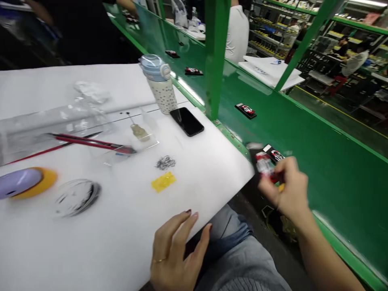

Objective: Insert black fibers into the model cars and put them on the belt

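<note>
My right hand [289, 184] is closed on a small black and red item [263, 163], blurred by motion, over the near edge of the green conveyor belt [327, 161]. A similar black and red item [274, 154] lies on the belt just behind it. My left hand [180, 250] hovers at or rests on the white table's front edge, with its fingers apart and nothing in them; whether it touches the top I cannot tell. A strip of yellow tape [163, 182] and a small heap of black fibres [165, 162] lie beyond its fingertips.
A phone [187, 121] and a tilted-looking tumbler [160, 85] stand near a green post [216, 60]. Leftward are tweezers [93, 142], clear plastic bags, a round dish [77, 198] and a purple-yellow object [27, 182]. Another person [85, 32] is at the back left.
</note>
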